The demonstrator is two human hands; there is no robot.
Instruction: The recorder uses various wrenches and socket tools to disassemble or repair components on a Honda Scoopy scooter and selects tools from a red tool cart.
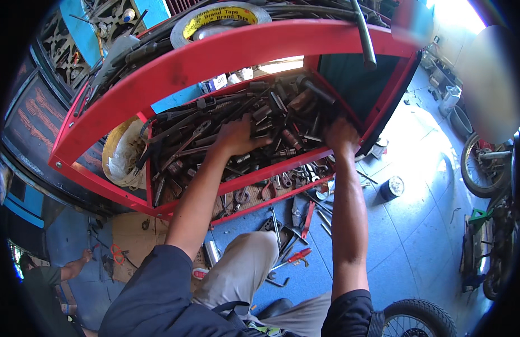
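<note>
L hand [236, 137], grip apart, & R hand [342, 136], grip unclear, amid tools [263, 114] in red rack [293, 42]

Dark printed lettering, repeated and legible, runs around the yellow core of a tape roll [215, 20] atop the red tool cart [215, 57]. A short dark marking stands on a small white-and-blue box [218, 82] seen through the cart's frame.

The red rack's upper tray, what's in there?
Inside the upper tray lie jumbled sockets, a ratchet-like tool and other dark metal tools. The left hand and right hand cover some. Whatever lies underneath is hidden.
</note>
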